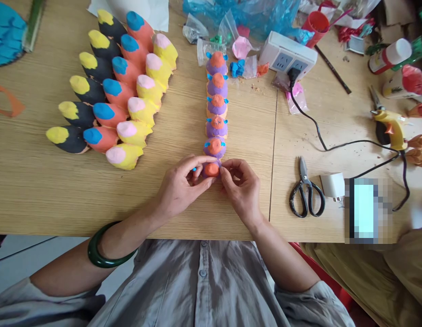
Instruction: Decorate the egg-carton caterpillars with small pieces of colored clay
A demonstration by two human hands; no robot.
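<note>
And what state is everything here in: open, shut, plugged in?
Purple strip: five bumps carry blue bits; nearest bump partly hidden
Left hand: thumb and forefinger around nearest bump
Right hand: fingertips together beside it
Scissors: blades look shut
Black plug: in socket block
White charger: unplugged
Glue gun: on the table, on or off unclear

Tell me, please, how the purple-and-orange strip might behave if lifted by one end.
The purple-and-orange strip would probably flex, being long and narrow. Its blue nubs may come loose easily, as they are tiny and jut sideways.
</note>
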